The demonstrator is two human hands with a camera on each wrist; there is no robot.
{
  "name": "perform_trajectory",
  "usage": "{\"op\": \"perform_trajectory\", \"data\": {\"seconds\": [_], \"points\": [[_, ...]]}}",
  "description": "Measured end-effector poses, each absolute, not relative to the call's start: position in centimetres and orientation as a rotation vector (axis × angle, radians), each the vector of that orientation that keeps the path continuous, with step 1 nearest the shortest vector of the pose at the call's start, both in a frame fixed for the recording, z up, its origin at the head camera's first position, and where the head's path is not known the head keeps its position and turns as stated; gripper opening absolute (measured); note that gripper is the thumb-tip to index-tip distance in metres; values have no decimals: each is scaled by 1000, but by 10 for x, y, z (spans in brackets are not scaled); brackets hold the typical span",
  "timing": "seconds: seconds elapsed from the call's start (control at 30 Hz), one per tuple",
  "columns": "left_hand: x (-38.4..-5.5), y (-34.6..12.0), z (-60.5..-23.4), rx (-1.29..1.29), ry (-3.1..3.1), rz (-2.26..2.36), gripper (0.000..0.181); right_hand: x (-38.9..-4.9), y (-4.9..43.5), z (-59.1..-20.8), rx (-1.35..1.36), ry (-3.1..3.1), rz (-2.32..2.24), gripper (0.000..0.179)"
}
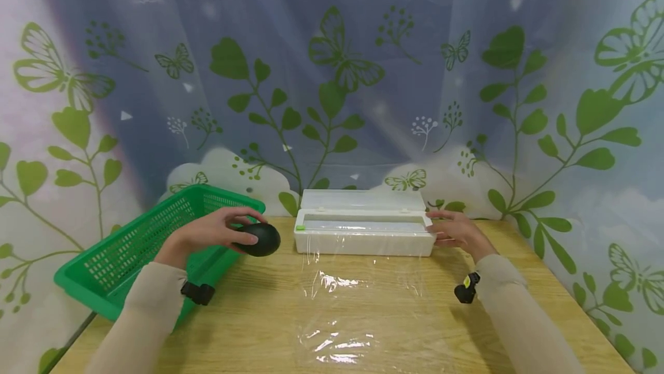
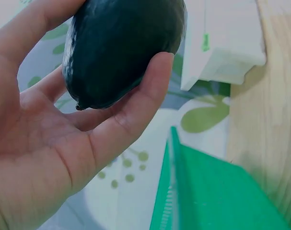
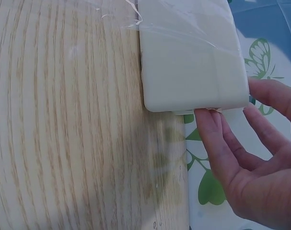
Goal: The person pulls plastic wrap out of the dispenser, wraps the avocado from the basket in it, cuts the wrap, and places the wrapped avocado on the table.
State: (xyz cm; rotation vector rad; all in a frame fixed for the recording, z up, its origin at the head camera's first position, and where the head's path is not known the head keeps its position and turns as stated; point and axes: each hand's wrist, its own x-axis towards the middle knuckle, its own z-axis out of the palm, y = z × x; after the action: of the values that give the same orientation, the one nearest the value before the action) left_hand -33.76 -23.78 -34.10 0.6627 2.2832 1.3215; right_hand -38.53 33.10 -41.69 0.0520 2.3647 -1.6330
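Observation:
A dark, smooth-skinned avocado is held in my left hand, raised near the right rim of the green basket. The left wrist view shows the thumb along one side of the avocado and its small stem end towards the palm. At the right end of a white cling film dispenser, my right hand touches the end with relaxed, slightly bent fingers. The dispenser's lid stands raised at the back. Clear cling film runs out from the dispenser's front over the table.
A green perforated plastic basket stands at the left of the wooden table, tilted away at an angle. Behind the table hangs a curtain with printed leaves and butterflies. A green tab sits at the dispenser's left end.

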Motion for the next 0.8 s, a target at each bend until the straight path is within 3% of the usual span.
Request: {"op": "perform_trajectory", "data": {"seconds": [0.8], "points": [[-333, -166, -384, 720, 2146, 1382, 47, -385, 330, -420, 39, 2386, -1631, 69]]}}
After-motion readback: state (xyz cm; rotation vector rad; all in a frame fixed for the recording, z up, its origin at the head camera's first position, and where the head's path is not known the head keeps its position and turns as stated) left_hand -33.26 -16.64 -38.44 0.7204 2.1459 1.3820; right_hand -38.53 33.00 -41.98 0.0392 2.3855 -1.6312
